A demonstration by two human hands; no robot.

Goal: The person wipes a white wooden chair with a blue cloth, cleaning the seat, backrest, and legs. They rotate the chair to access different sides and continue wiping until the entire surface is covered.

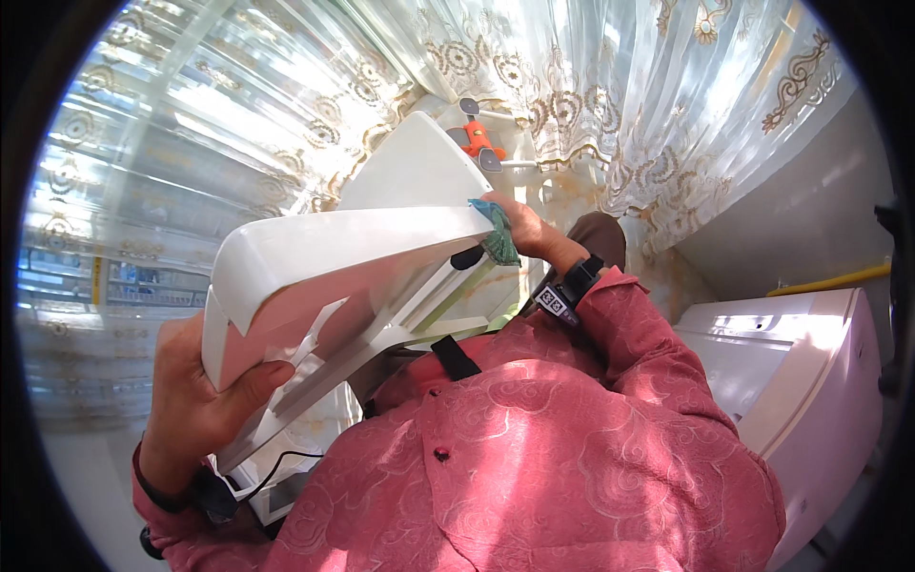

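Observation:
A large white plastic panel or cover (343,239) with a pinkish, glossy underside is tilted in front of my body. My left hand (189,393) grips its near left corner, thumb on the underside and fingers behind the edge. At the far right end of the panel, my right hand (525,225) presses a green-blue cloth (502,232) against the edge. Behind it rises another pale panel (414,164) with a rounded corner. Pale frame bars (429,286) lie below the raised panel. How the panel joins these parts cannot be told.
Sheer embroidered curtains (565,86) hang ahead and at the left. An orange device with grey pads (477,139) sits beyond the panel. On the right is a large white-and-pink appliance casing (808,372), with a yellow pipe (829,279) behind it. A black cable (279,461) curves at lower left.

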